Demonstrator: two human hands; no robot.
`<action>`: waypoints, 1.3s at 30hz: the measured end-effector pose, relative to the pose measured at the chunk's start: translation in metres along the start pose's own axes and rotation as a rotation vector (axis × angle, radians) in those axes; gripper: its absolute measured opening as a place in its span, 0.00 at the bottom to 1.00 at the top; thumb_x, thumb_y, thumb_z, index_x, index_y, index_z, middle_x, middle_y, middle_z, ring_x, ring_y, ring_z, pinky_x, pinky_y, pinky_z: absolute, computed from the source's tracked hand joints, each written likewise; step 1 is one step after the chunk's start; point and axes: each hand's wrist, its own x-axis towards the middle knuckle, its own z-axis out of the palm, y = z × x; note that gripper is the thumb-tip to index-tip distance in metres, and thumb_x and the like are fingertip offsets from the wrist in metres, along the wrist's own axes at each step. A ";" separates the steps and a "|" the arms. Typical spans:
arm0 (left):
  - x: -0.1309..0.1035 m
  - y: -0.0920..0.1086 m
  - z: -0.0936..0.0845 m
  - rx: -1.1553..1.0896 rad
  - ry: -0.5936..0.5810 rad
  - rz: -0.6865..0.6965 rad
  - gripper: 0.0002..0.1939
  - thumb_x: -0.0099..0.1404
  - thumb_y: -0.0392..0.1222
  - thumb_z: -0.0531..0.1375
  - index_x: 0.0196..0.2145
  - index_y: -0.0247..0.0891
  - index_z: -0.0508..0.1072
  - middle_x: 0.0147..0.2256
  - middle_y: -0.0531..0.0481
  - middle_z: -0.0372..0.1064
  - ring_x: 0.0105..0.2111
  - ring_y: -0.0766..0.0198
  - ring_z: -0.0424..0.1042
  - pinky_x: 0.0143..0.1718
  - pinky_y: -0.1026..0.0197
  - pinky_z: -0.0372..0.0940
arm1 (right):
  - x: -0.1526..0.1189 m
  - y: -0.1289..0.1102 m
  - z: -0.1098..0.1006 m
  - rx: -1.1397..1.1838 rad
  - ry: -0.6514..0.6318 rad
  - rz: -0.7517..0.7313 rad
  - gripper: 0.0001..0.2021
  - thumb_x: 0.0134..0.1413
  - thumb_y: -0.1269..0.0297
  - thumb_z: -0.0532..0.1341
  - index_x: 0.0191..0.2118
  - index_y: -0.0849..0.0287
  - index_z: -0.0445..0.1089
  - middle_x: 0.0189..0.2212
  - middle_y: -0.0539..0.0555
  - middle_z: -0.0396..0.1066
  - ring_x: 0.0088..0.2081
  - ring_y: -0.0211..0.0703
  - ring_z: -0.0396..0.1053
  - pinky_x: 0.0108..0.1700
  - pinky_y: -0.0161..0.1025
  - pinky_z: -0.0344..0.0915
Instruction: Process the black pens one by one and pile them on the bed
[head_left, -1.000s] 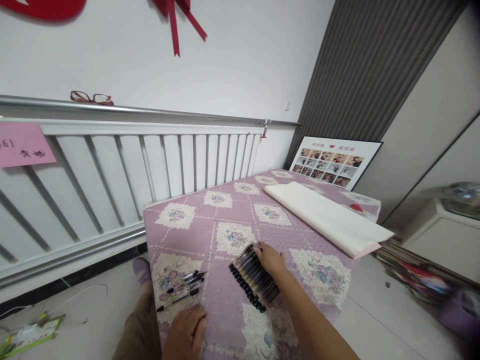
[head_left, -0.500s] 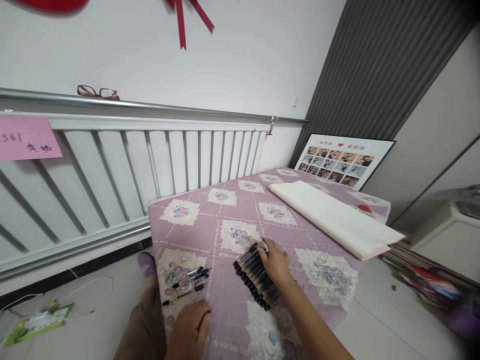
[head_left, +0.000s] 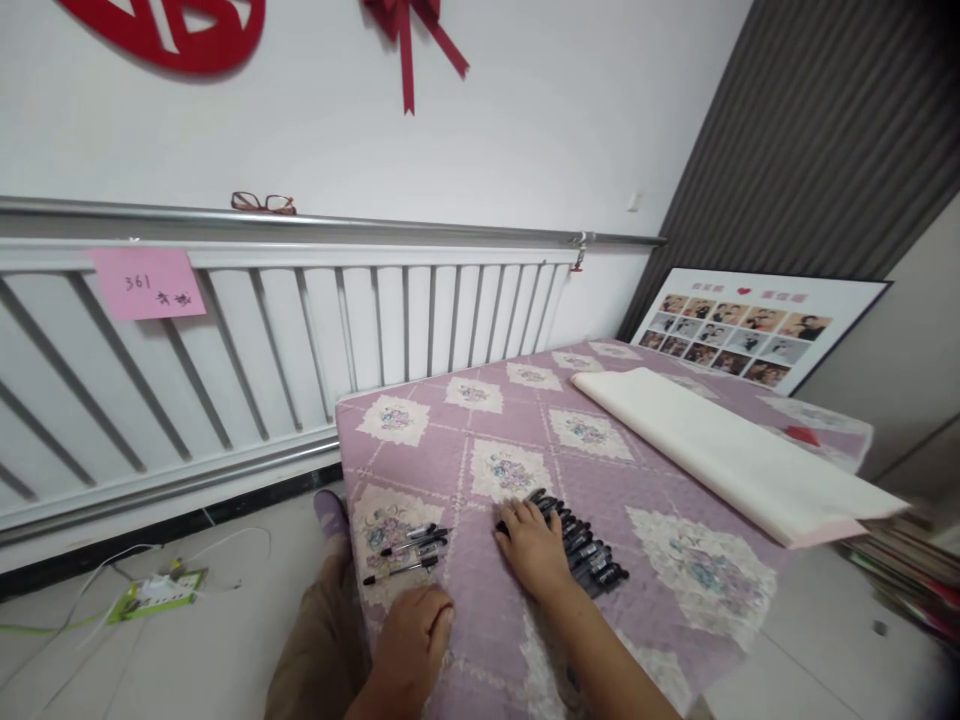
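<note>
Pen row [head_left: 589, 548], one, possibly scattering: your spreading right hand [head_left: 534, 548] is covering only its left end; left hand [head_left: 416, 630], curling left of it, grip unclear.

Cloth [head_left: 474, 600] is open between loose pens [head_left: 409, 553] and right hand [head_left: 534, 548] — pen row [head_left: 589, 545] beyond.

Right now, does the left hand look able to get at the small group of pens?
Most likely yes: the left hand is close beside the small group of pens, with only tablecloth visible between them.
</note>
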 end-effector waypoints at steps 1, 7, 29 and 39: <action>0.000 0.000 0.000 -0.002 -0.006 -0.004 0.14 0.67 0.39 0.48 0.35 0.41 0.73 0.36 0.48 0.74 0.37 0.58 0.70 0.42 0.55 0.63 | 0.001 0.001 0.001 -0.002 -0.007 -0.011 0.18 0.58 0.61 0.54 0.55 0.52 0.65 0.57 0.57 0.63 0.60 0.55 0.55 0.59 0.63 0.40; 0.002 -0.001 0.000 -0.032 -0.012 -0.004 0.13 0.67 0.39 0.48 0.36 0.41 0.73 0.36 0.48 0.73 0.38 0.58 0.70 0.43 0.56 0.61 | -0.001 0.001 0.002 0.017 0.014 -0.012 0.17 0.59 0.62 0.53 0.53 0.53 0.67 0.56 0.57 0.65 0.59 0.55 0.57 0.58 0.64 0.43; 0.002 0.000 0.003 0.052 0.001 -0.008 0.11 0.65 0.35 0.50 0.33 0.40 0.72 0.33 0.51 0.71 0.36 0.60 0.68 0.41 0.59 0.58 | -0.059 -0.069 0.031 0.411 0.220 -0.114 0.14 0.55 0.71 0.53 0.42 0.58 0.74 0.45 0.58 0.74 0.48 0.50 0.69 0.53 0.47 0.63; 0.003 -0.001 0.004 0.065 -0.012 -0.006 0.11 0.64 0.34 0.51 0.33 0.40 0.72 0.34 0.50 0.72 0.37 0.60 0.68 0.42 0.58 0.59 | -0.060 -0.067 0.028 0.508 0.245 -0.113 0.13 0.55 0.70 0.53 0.39 0.58 0.74 0.40 0.58 0.75 0.44 0.48 0.71 0.50 0.43 0.64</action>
